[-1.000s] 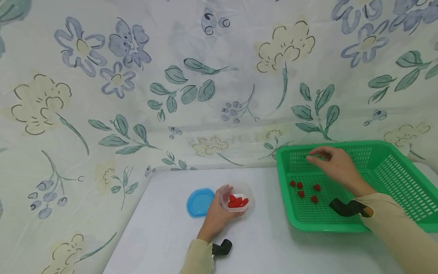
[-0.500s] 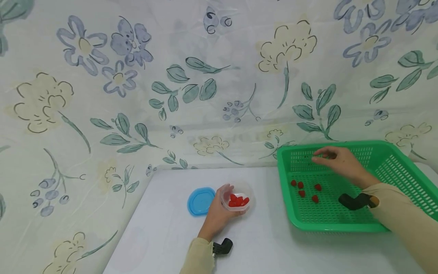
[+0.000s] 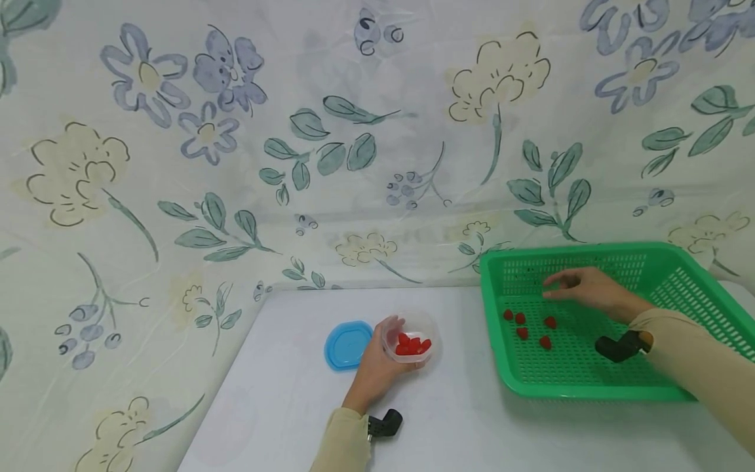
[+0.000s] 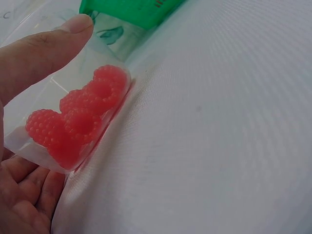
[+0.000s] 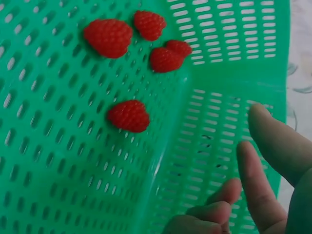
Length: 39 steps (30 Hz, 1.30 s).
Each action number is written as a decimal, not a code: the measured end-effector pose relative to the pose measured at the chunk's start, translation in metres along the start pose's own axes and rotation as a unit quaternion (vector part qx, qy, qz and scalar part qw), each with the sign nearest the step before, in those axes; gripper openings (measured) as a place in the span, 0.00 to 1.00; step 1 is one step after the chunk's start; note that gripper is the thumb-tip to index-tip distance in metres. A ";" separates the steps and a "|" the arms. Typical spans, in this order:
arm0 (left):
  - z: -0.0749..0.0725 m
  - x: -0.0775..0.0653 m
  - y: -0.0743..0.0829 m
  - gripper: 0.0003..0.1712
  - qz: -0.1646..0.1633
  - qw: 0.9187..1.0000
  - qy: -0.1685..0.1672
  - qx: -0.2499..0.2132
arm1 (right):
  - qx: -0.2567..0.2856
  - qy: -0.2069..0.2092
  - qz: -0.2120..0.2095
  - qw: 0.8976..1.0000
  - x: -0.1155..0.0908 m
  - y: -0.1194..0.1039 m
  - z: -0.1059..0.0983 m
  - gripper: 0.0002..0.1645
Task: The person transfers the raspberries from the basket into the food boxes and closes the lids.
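Observation:
In the head view my left hand (image 3: pixel 374 373) grips a small clear plastic container (image 3: pixel 433 321) on the white table, thumb on one side and fingers round the other. Several red raspberries (image 4: pixel 80 117) lie at the container's bottom. Over the green basket (image 3: pixel 590 393) hovers my right hand (image 3: pixel 590 290), thumb and fingers apart with nothing between them. Several more raspberries (image 5: pixel 129 116) are on the basket floor, left of the right hand in the head view; two of them overlap in the right wrist view.
A blue lid (image 3: pixel 347 346) lies flat on the table (image 3: pixel 283 406), just left of the container. The basket's raised, slotted walls stand around the right hand. Behind the table hangs a flower-printed cloth (image 3: pixel 330 210).
My right hand has drifted a little right and lower over the basket. The left hand, the container and the raspberries stay in place.

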<state>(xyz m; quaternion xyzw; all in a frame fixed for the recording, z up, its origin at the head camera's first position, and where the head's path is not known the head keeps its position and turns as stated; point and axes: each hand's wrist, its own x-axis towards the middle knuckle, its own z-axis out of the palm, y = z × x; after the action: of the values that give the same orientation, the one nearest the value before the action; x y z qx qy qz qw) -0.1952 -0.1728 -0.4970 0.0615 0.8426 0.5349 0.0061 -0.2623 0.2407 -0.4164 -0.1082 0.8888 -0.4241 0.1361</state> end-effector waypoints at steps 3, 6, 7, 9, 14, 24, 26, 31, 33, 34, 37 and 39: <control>0.000 0.000 0.000 0.55 0.000 1.000 0.000 0.002 | 0.000 -0.025 0.011 1.000 0.000 0.003 -0.001 0.36; 0.000 0.000 0.000 0.55 -0.001 1.000 -0.001 0.003 | -0.007 -0.048 0.020 0.999 0.000 0.005 -0.002 0.37; 0.000 0.001 -0.001 0.55 0.000 1.000 -0.001 0.002 | -0.013 -0.052 0.023 0.998 0.001 0.006 -0.002 0.36; 0.000 0.001 -0.002 0.55 0.000 1.000 -0.002 0.000 | -0.022 -0.059 0.028 0.998 0.002 0.008 -0.001 0.36; -0.001 0.001 -0.004 0.55 -0.001 1.000 -0.005 -0.003 | -0.046 -0.071 0.034 0.996 0.004 0.012 0.002 0.33; 0.000 0.002 -0.001 0.55 -0.010 1.000 0.003 0.006 | -0.081 -0.085 0.035 0.992 0.004 0.011 0.006 0.28; 0.000 0.001 0.000 0.55 -0.011 1.000 0.004 0.007 | -0.083 -0.086 0.034 0.992 0.004 0.011 0.007 0.26; 0.000 0.000 0.000 0.55 -0.010 1.000 0.005 0.008 | -0.094 -0.087 0.028 0.991 0.006 0.013 0.011 0.23; 0.000 0.001 0.000 0.55 -0.011 1.000 0.005 0.006 | -0.100 -0.086 0.023 0.991 0.007 0.014 0.012 0.22; 0.000 0.001 0.000 0.55 -0.011 1.000 0.004 0.005 | -0.102 -0.086 0.022 0.991 0.008 0.014 0.012 0.22; 0.000 0.001 0.000 0.55 -0.010 1.000 0.004 0.005 | -0.103 -0.087 0.017 0.991 0.008 0.014 0.012 0.21; 0.000 0.000 0.000 0.55 -0.009 1.000 0.004 0.005 | -0.099 -0.089 0.013 0.991 0.008 0.013 0.012 0.21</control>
<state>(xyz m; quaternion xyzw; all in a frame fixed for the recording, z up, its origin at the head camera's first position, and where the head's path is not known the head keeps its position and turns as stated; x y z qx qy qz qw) -0.1954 -0.1728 -0.4966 0.0519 0.8456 0.5312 0.0076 -0.2672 0.2377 -0.4349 -0.1471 0.9120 -0.3208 0.2092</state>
